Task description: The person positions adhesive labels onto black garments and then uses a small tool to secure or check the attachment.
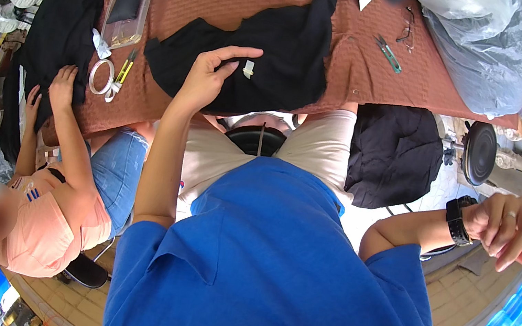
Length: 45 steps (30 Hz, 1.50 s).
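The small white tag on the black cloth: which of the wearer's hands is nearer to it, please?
Left: the left hand is just left of the tag; the right hand is far away, lower right.

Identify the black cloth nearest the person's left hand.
The central black cloth, with the small white tag: the left hand is over it; the others lie farther off.

Bright blue short-sleeved cloth shirt (285, 265), creased; triangular pocket-like fold (195, 253) of same blue cloth, left chest. Off-white cloth trousers (314, 146); small coloured mark (182, 184) on left leg, detail too small to tell. Chunky black wristwatch (458, 221), right wrist. Narrow silver-coloured ring (511, 215), finger of right hand (502, 226).
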### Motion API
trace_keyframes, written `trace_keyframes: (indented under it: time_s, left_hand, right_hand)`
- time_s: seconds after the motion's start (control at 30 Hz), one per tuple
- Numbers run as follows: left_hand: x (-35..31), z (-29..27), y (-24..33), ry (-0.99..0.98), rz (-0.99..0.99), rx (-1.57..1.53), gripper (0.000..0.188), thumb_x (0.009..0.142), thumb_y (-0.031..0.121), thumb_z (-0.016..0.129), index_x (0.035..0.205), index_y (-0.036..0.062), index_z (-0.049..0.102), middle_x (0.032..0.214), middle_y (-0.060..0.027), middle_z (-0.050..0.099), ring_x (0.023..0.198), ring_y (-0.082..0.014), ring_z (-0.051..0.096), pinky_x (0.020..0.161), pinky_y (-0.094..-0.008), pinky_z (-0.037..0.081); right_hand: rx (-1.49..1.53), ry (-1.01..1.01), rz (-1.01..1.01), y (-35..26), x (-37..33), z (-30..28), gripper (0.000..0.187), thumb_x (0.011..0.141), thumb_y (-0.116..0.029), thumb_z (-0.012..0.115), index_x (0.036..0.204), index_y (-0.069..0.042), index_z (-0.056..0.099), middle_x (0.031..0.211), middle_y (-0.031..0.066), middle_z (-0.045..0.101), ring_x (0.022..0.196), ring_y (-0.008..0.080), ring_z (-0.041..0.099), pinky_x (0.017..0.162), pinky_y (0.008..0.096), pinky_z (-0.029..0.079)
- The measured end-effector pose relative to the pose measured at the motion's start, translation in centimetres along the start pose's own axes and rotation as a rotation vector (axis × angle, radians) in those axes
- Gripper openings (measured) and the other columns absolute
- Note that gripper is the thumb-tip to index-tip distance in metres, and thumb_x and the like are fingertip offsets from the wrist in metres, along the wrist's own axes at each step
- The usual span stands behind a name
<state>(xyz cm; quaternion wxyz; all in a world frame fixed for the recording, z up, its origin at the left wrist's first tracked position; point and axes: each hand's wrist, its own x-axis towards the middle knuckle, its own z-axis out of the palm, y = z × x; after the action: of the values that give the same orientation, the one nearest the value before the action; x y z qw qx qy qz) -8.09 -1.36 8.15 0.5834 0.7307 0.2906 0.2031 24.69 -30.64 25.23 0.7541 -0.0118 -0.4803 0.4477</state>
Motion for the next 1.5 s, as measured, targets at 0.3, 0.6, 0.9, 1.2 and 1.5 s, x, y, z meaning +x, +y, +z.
trace_keyframes:
  time_s: [0.3, 0.6, 0.9, 1.2, 1.5]
  left_hand:
    - [0.1, 0.4, 4.3, 0.08, 0.223, -0.053, 0.05, 0.091, -0.013, 0.045, 0.135, 0.002, 0.062, 0.139, -0.0088, 0.062, 0.134, -0.0198, 0.053, 0.116, -0.0315, 0.032]
    - [0.3, 0.0, 5.9, 0.126, 0.283, -0.095, 0.057, 0.088, -0.014, 0.045, 0.142, 0.0013, 0.056, 0.147, -0.0103, 0.055, 0.142, -0.0211, 0.045, 0.12, -0.034, 0.027]
    - [-0.3, 1.6, 5.1, 0.249, 0.201, -0.149, 0.047, 0.088, -0.004, 0.068, 0.134, 0.0015, 0.062, 0.135, -0.0082, 0.064, 0.124, -0.0158, 0.057, 0.108, -0.0296, 0.041]
    - [-0.4, 2.1, 4.4, 0.324, 0.2, -0.108, 0.053, 0.082, -0.005, 0.076, 0.133, -0.0001, 0.062, 0.129, -0.0083, 0.065, 0.115, -0.0134, 0.06, 0.103, -0.0291, 0.046]
    - [-0.3, 2.2, 4.2, 0.325, 0.161, -0.098, 0.053, 0.082, -0.004, 0.076, 0.133, 0.0008, 0.063, 0.125, -0.0068, 0.067, 0.114, -0.013, 0.06, 0.102, -0.0277, 0.046]
  right_hand:
    - [-0.449, 0.634, 0.551, 22.3, -1.7, -10.9, 0.012, 0.103, -0.011, 0.057, 0.109, -0.002, 0.06, 0.115, 0.0172, 0.067, 0.11, 0.0274, 0.067, 0.099, 0.0413, 0.054]
    - [0.065, 0.599, 1.056, 29.8, -1.9, -12.4, 0.041, 0.102, -0.009, 0.057, 0.139, 0.006, 0.05, 0.131, 0.0172, 0.063, 0.115, 0.0212, 0.067, 0.097, 0.0329, 0.058]
    - [0.106, 0.332, 1.031, 29.1, -2.5, -12.2, 0.03, 0.097, -0.006, 0.066, 0.125, 0.004, 0.063, 0.112, 0.0098, 0.072, 0.088, 0.012, 0.073, 0.076, 0.0254, 0.062]
    - [-0.022, 0.397, 0.945, 27.8, -2.4, -11.1, 0.032, 0.093, 0.0, 0.067, 0.124, 0.004, 0.065, 0.114, 0.0111, 0.072, 0.096, 0.0132, 0.071, 0.084, 0.0261, 0.06]
    - [-0.032, 0.391, 0.945, 28.0, -2.6, -10.8, 0.031, 0.093, 0.0, 0.067, 0.124, 0.002, 0.066, 0.113, 0.0092, 0.073, 0.094, 0.0125, 0.071, 0.084, 0.027, 0.059]
